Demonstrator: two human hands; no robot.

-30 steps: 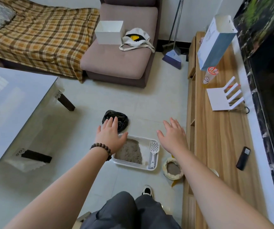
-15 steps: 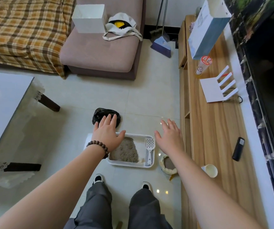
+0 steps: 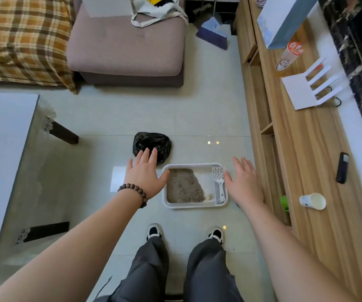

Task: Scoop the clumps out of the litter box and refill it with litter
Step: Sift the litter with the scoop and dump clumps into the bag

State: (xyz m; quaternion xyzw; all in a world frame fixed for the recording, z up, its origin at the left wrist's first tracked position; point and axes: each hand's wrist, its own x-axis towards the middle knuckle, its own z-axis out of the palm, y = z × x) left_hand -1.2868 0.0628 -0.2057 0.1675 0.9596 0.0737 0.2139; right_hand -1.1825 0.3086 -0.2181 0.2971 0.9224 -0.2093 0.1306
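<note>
A white litter box sits on the tiled floor just ahead of my feet. Grey litter fills its left part. A white slotted scoop lies along its right side, inside the box. A black plastic bag lies on the floor beyond the box's left corner. My left hand hovers with fingers spread left of the box, a bead bracelet on its wrist. My right hand hovers spread at the right of the box, beside the scoop. Both hands hold nothing.
A long wooden cabinet runs along the right, carrying a paper cup, a dark remote and a white router. A glass table stands left. A sofa seat and a broom are farther back.
The view has tilted further down and my feet have come into sight. Both hands have spread apart to either side of the litter box. The sack by the cabinet is now hidden behind my right arm.
</note>
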